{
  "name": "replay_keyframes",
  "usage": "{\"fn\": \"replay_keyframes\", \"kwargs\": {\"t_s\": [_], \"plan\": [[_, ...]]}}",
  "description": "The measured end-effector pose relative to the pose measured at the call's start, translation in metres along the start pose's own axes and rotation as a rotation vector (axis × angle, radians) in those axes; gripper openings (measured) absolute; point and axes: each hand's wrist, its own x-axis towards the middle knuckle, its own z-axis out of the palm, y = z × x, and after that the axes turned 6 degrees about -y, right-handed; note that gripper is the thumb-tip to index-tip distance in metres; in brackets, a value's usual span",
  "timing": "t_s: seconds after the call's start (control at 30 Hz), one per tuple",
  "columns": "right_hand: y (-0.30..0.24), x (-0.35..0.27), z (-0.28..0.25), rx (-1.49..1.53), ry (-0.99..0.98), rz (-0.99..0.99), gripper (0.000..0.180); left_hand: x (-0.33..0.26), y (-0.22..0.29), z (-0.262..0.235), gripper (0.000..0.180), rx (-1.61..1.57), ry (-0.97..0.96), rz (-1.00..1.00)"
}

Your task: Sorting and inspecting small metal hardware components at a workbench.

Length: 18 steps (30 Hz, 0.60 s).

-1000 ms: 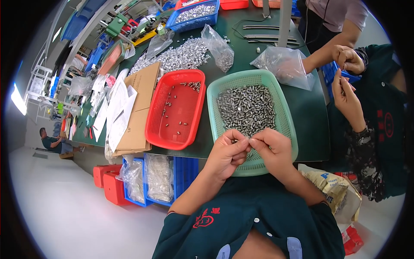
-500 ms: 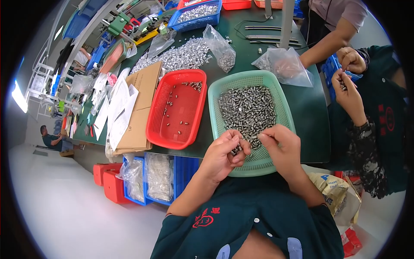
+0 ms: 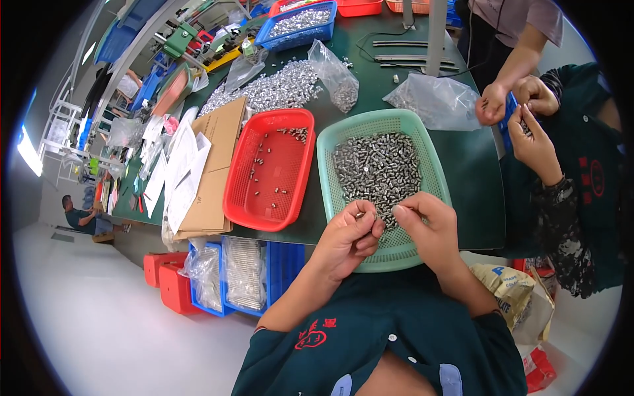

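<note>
Two hands meet over the near rim of the green basket. The left hand is curled, fingertips pinching a small metal part. The right hand is half closed at its 3 o'clock; whether it grips anything I cannot tell. Metal parts heap in the basket at 12 o'clock. A red basket lies at 10 o'clock.

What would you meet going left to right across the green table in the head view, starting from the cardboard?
Flat cardboard sheet → red basket → green basket of small metal parts → co-worker's hands.
</note>
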Motion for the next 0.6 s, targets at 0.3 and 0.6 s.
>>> {"fn": "replay_keyframes", "kwargs": {"t_s": [0.3, 0.6], "plan": [[-0.001, 0.004, -0.004, 0.071, -0.083, 0.09, 0.008, -0.003, 0.0, -0.002, 0.008, 0.003, 0.015, 0.011], [-0.015, 0.008, -0.006, -0.28, -0.148, -0.228, 0.008, -0.006, 0.004, 0.002, 0.009, 0.192, 0.082, 0.042]]}}
